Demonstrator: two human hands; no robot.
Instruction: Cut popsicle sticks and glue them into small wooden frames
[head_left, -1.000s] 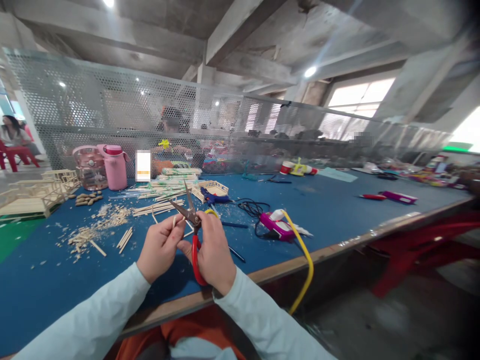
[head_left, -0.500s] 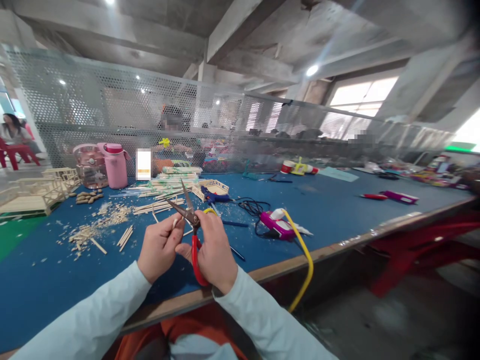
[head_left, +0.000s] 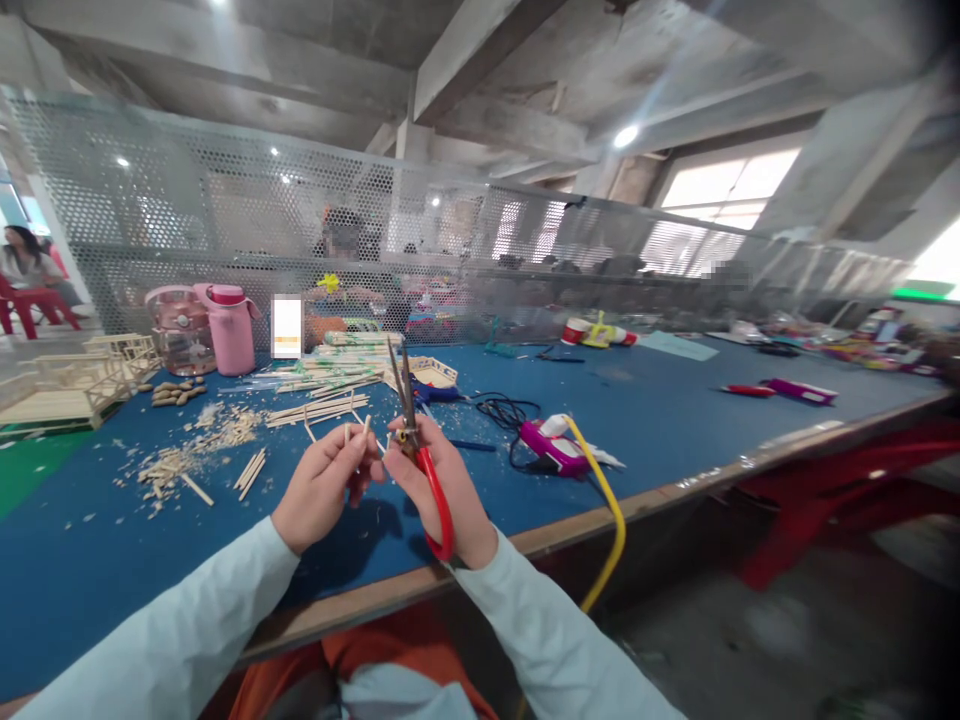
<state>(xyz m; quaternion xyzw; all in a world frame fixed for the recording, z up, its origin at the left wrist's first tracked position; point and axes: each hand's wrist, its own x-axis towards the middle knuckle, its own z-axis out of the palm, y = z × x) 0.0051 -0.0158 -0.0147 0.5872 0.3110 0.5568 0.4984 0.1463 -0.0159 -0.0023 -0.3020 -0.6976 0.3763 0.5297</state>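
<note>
My right hand (head_left: 448, 485) is closed around red-handled scissors (head_left: 426, 460), whose narrow dark blades point up and look nearly together. Pinched in the fingers of my left hand (head_left: 321, 492) are short pale wooden stick pieces (head_left: 366, 426), their tips showing above the thumb. The two hands are close together over the near edge of the table, the scissors just right of the sticks. Beyond my left hand lie a row of wooden sticks (head_left: 319, 411) and a small hexagonal stick frame (head_left: 439, 373). A blue glue gun (head_left: 436, 393) is partly behind the scissors.
On the blue table (head_left: 247, 540) are wood scraps (head_left: 169, 470), peanuts (head_left: 178, 392), a pink bottle (head_left: 232, 335), stick-built models (head_left: 67, 390) and a purple-and-white tool (head_left: 555, 447). A yellow tube (head_left: 616, 520) hangs over the edge. A perforated metal screen (head_left: 247, 210) stands behind.
The scissors have swung from pointing up-left over the left fingers to nearly upright, blades closer together. My right hand has shifted slightly right; the left fingers now show more of the stick pieces.
</note>
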